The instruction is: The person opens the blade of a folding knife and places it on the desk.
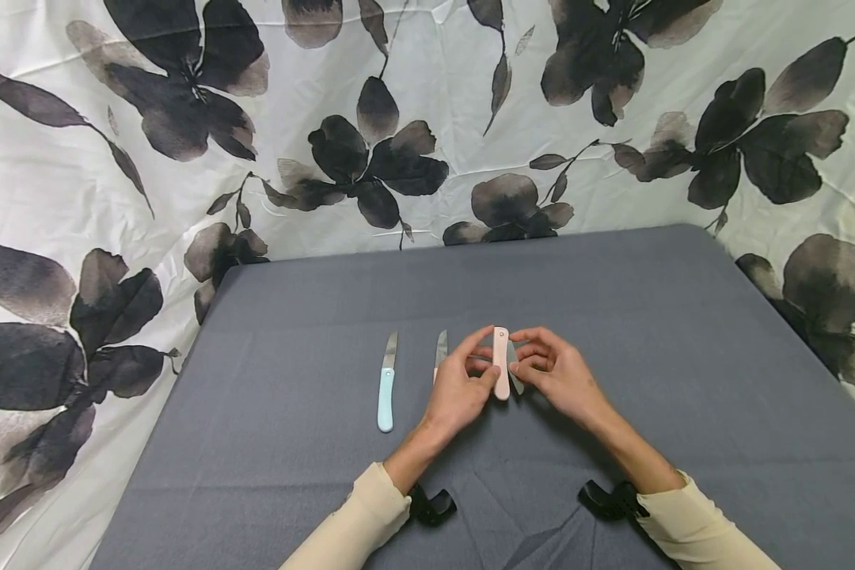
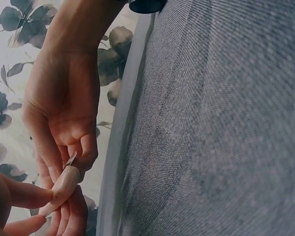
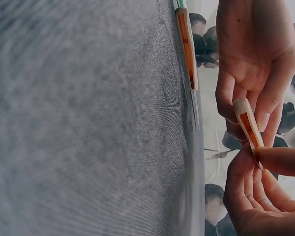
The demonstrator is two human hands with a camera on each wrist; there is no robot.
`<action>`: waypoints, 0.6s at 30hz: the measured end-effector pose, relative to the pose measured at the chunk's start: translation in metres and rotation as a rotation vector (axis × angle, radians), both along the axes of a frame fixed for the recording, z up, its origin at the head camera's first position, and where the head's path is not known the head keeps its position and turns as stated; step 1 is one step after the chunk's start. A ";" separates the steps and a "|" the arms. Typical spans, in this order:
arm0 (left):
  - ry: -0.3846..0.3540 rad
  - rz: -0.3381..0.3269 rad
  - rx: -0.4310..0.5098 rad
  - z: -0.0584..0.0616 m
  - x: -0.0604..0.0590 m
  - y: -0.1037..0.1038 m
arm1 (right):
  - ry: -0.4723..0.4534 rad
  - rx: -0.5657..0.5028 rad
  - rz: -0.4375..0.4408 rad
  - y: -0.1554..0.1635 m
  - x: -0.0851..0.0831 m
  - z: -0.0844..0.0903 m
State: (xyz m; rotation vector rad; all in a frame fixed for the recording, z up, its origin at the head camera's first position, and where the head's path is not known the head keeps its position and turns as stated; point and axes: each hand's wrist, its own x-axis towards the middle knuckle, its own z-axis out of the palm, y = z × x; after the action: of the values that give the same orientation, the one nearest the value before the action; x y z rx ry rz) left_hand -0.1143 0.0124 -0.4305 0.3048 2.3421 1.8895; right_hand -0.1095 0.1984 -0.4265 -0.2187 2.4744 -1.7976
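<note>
A folding knife with a pale pink handle (image 1: 501, 366) is held up between both hands. My left hand (image 1: 457, 396) pinches the handle between thumb and fingers. On its other side, my right hand (image 1: 564, 381) pinches the blade (image 1: 516, 374), which stands partly swung out from the handle. In the right wrist view the open slot of the handle (image 3: 248, 119) shows orange inside. Left of the hands, a knife with a light blue handle (image 1: 385, 400) lies on the table, blade extended. Between it and my left hand lies another opened knife (image 1: 442, 348), its handle mostly hidden by that hand.
A grey cloth (image 1: 256, 380) with some creases covers the table. Behind and around it hangs a white curtain (image 1: 463, 87) printed with dark flowers. Black wrist mounts (image 1: 435, 507) sit below both hands, near the cream sleeves (image 1: 359, 518).
</note>
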 end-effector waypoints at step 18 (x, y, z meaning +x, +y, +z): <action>0.003 -0.029 0.059 0.000 0.000 -0.002 | 0.003 -0.041 -0.083 -0.001 -0.001 -0.001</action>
State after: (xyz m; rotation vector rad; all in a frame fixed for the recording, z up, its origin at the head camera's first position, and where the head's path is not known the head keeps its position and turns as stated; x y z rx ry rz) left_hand -0.1139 0.0107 -0.4301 0.3454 2.2741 1.9494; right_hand -0.1106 0.1976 -0.4275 -0.1223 2.4859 -1.8822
